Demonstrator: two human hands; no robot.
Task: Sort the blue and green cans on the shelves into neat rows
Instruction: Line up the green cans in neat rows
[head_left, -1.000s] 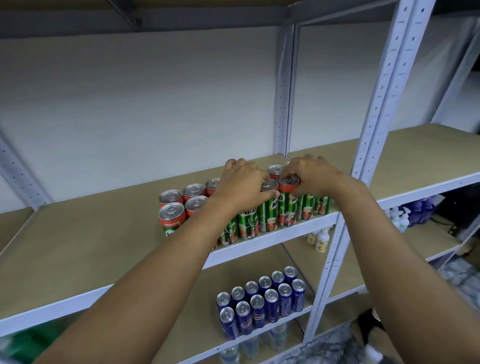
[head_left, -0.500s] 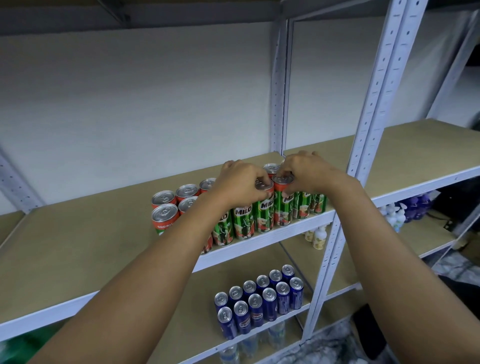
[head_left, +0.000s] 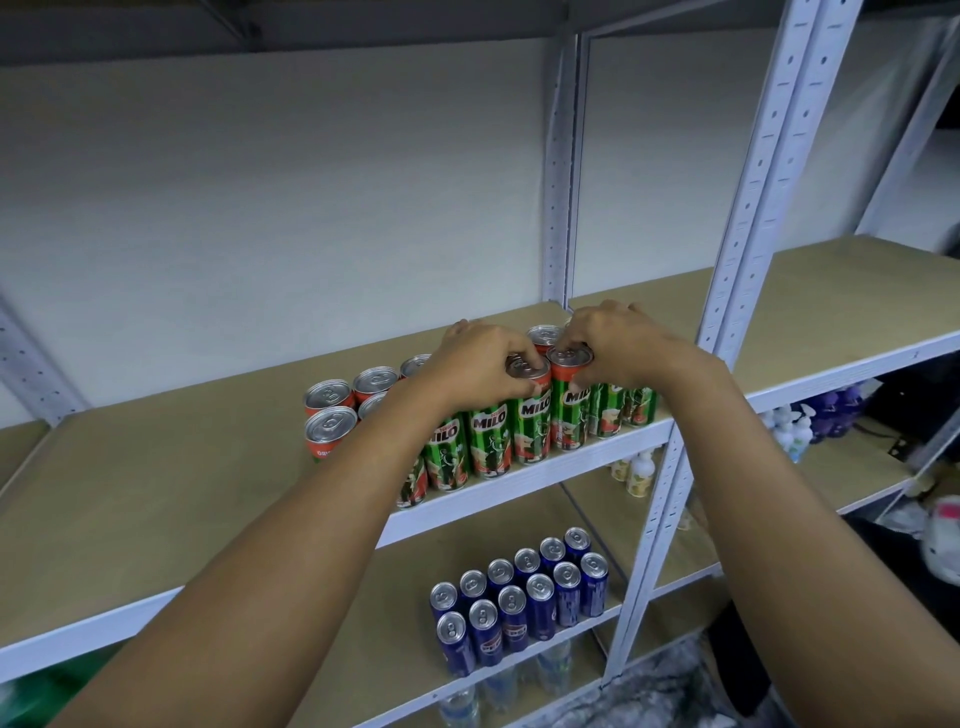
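Note:
Several green Milo cans (head_left: 488, 441) stand in two rows along the front of the upper wooden shelf (head_left: 156, 499). My left hand (head_left: 478, 364) grips the top of one front-row green can (head_left: 530, 415) with curled fingers. Right beside it, my right hand (head_left: 618, 343) pinches the rim of the neighbouring green can (head_left: 571, 410). The two held cans stand upright and touch each other. On the shelf below, several blue cans (head_left: 524, 597) stand in two tidy rows.
A white perforated steel upright (head_left: 727, 291) rises just right of my right wrist. Small bottles (head_left: 636, 470) stand on the lower right shelf, with more spray bottles (head_left: 795, 426) further right. A white wall backs the shelves.
Both hands stay on the tops of the same two front-row cans; the fingers have shifted slightly on the rims. The view has tilted a little, and the cans look unchanged in place.

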